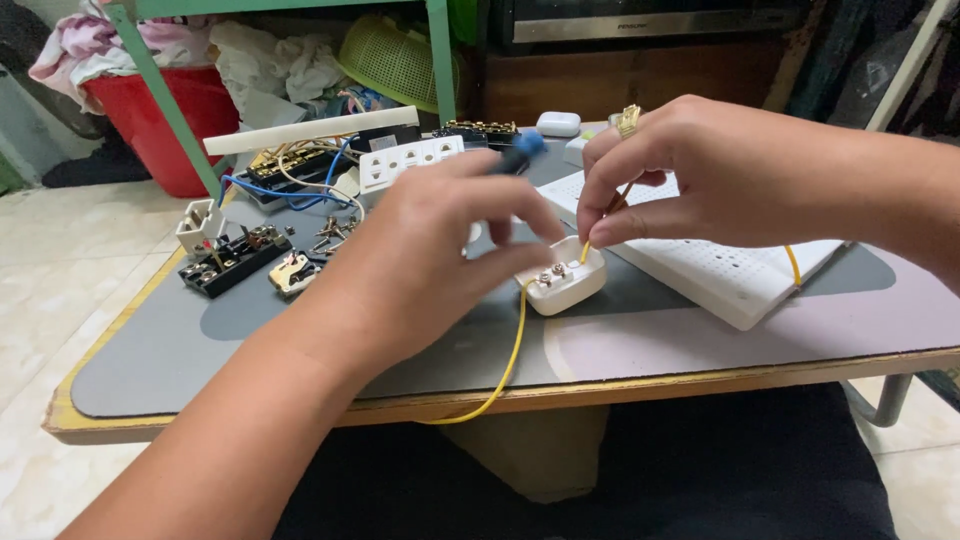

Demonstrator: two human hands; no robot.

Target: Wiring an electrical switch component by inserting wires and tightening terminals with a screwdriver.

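Observation:
My left hand (440, 250) grips a blue-handled screwdriver (522, 150), its tip hidden behind my fingers, over a small white plug base (565, 280) with brass screw terminals. My right hand (700, 170), wearing a gold ring, pinches a yellow wire (512, 350) at the base's terminal. The wire loops down over the table's front edge. A second yellow strand (792, 262) shows under my right wrist.
A white perforated board (720, 270) lies right of the base on a grey mat (200, 350). Black terminal blocks (235, 260), a white socket strip (410, 160), blue wires and small parts sit at the back left. A red bin (170, 110) and green basket (395, 60) stand behind.

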